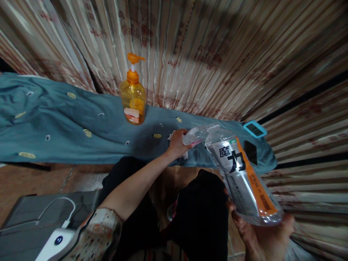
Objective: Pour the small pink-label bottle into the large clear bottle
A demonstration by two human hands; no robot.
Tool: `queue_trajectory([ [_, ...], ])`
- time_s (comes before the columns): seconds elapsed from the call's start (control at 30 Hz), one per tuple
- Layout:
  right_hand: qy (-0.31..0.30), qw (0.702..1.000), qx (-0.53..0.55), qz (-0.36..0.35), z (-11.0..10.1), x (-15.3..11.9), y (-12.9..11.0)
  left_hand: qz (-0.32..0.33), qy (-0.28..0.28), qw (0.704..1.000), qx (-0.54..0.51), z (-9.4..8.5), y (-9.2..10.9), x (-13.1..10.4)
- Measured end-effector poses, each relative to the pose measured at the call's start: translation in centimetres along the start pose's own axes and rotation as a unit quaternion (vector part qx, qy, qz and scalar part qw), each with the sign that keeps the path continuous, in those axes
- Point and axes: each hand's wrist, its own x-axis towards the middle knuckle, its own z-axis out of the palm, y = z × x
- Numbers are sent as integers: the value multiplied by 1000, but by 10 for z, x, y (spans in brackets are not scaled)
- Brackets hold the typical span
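Observation:
My left hand (177, 144) is closed around a small clear plastic bottle (196, 134) with a pink tint at its lower side. It is tilted to the right, over the edge of the cloth-covered surface. My right hand (262, 232) grips the base of a large clear bottle (241, 177) with a silver and orange label. That bottle is tipped so its top points up and left, close to the small bottle's mouth; I cannot tell whether they touch. Something white and crumpled (185, 155) shows under my left hand.
An orange pump bottle (133, 99) stands on the teal patterned cloth (106, 127). A blue-framed digital clock (255, 129) and a dark phone (250, 152) lie at the right end. Pleated curtains (174, 54) hang behind. A white device with a cable (56, 244) sits lower left.

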Motion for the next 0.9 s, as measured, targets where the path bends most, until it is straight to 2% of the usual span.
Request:
queue_trajectory([
  [0.17,16,998,19,57,-9,1,-2,-8,-5,1000,2,-1,1,0],
  [0.37,-13,1000,10,5,-3,1,1,-7,-5,1000,5,-1,2,0],
  [0.47,-6,999,18,25,-1,1,1,-8,-2,1000,5,-1,1,0],
  [0.57,36,998,13,50,8,0,1,-3,3,1000,5,0,-1,0],
  [0.63,112,993,26,31,22,-3,-1,1,5,1000,9,1,-2,0],
  [0.67,128,990,28,49,30,-5,-2,1,4,1000,10,1,-2,1],
  [0.8,130,991,6,23,50,-9,-3,-1,0,1000,11,1,-2,1],
  [0.9,125,992,6,7,41,-8,-2,2,5,1000,9,2,-3,1],
])
